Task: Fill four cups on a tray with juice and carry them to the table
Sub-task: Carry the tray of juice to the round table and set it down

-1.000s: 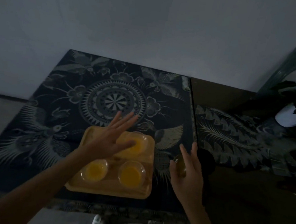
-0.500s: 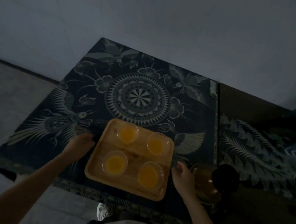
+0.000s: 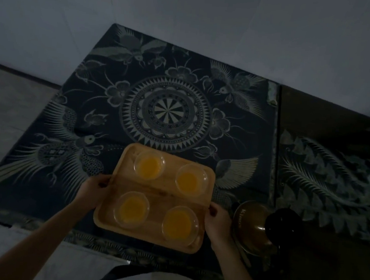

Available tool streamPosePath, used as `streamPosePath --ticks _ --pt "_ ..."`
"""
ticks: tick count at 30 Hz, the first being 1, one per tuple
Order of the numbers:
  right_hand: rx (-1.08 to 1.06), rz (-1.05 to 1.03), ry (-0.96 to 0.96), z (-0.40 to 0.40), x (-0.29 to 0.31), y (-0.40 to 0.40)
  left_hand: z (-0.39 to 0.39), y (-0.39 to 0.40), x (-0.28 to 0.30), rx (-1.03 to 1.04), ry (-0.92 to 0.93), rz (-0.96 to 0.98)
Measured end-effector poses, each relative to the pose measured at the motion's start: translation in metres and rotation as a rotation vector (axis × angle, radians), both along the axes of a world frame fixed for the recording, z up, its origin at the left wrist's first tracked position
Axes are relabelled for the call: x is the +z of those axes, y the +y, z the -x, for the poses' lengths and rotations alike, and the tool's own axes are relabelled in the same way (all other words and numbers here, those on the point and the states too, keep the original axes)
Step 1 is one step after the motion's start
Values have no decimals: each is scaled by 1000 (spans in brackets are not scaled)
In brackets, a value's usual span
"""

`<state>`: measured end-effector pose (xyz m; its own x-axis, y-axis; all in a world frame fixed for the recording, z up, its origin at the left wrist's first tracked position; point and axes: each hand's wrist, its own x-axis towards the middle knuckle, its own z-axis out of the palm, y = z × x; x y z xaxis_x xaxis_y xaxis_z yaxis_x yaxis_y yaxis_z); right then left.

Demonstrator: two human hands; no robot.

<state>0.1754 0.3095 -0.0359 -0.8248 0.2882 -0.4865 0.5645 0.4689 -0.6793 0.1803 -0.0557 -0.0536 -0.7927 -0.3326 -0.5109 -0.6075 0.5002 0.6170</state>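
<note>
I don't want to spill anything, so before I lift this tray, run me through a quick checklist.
1. All four cups hold juice: ok.
2. Cups upright inside the tray: ok.
3. Left hand grips the left edge: ok.
4. Right hand grips the right edge: ok.
5. Jug close by the right hand, could be bumped: not ok.
6. Grip firm enough for the weight: cannot tell.
</note>
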Motion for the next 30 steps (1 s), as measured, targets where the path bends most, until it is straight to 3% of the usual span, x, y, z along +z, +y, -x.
streamPosePath --ticks 10,30 --pt "-268 31 -93 7 -17 -13 -8 15 -1 185 60 -29" --pt "-240 -24 -132 15 -3 -1 -34 22 -8 336 -38 -111"
